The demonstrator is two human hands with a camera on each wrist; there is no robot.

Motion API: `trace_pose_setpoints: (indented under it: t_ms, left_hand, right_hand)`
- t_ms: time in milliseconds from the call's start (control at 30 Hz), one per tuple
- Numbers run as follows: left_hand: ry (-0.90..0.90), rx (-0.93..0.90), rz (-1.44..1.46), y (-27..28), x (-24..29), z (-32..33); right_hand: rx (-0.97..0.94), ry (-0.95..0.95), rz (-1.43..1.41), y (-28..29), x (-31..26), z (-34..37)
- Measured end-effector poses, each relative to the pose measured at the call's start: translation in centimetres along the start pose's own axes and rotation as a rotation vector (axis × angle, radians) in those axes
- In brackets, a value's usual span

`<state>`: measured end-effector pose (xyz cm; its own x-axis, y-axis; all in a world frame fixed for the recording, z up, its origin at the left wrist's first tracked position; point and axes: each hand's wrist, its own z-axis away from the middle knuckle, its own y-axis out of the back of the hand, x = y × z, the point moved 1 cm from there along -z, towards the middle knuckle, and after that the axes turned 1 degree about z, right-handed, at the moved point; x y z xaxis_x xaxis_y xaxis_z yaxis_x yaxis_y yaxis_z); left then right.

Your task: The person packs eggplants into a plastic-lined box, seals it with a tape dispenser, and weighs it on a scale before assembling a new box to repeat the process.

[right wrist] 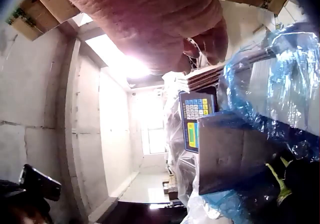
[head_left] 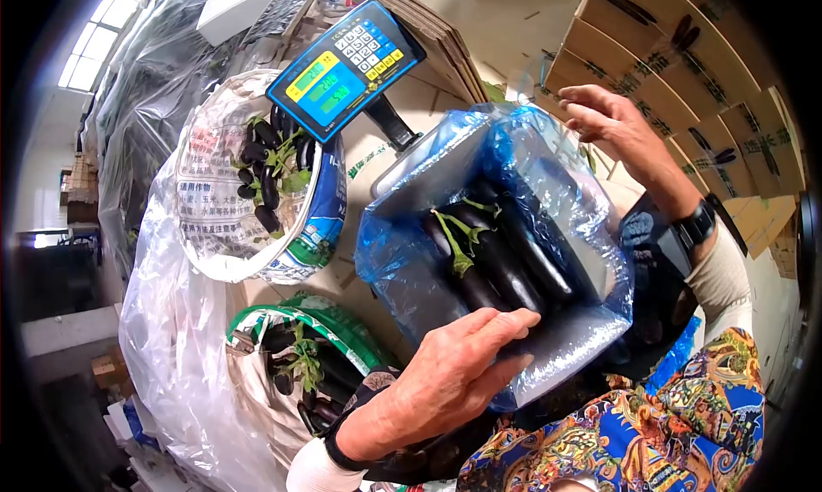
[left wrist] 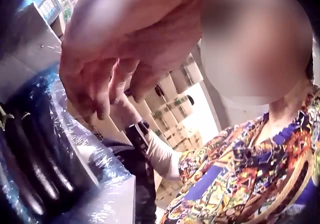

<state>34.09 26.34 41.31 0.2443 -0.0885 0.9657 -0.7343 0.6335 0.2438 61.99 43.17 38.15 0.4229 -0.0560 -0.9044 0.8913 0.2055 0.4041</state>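
Observation:
Several dark eggplants (head_left: 511, 269) with green stems lie side by side in a box lined with blue plastic (head_left: 591, 235). My left hand (head_left: 437, 389) is over the box's near left edge, fingers extended by the lower ends of the eggplants; whether it touches them I cannot tell. In the left wrist view the left hand (left wrist: 135, 29) hangs with bent fingers beside the eggplants (left wrist: 40, 169). Above the box's far right corner, my right hand (head_left: 612, 128) is raised, fingers loosely bent, holding nothing that shows. The right wrist view has the right hand (right wrist: 155, 24) above the box flap (right wrist: 235, 149).
A scale display (head_left: 347, 71) stands behind the box. To the left are a round white-lined container (head_left: 193, 209) with small eggplants and a green-rimmed bag (head_left: 360, 342) with more. Printed cartons (head_left: 728, 55) are stacked at right; flat cardboard (head_left: 437, 29) leans at the back.

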Motion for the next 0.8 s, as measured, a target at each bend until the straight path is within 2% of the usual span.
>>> trace_pose_setpoints:
  t_ms: [67,400,800]
  left_hand:
    - [-0.016,0.024,0.029,0.7,-0.3,-0.1]
    - [0.011,-0.021,0.166,1.9,-1.3,-0.3]
    - [-0.028,0.034,0.311,2.8,-1.7,0.0]
  right_hand:
    - [0.051,0.020,-0.035,0.0,-1.1,0.5]
    - [-0.165,0.021,0.088,-1.8,-2.2,1.7]
    - [-0.204,0.043,0.169,-2.9,-2.5,2.2]
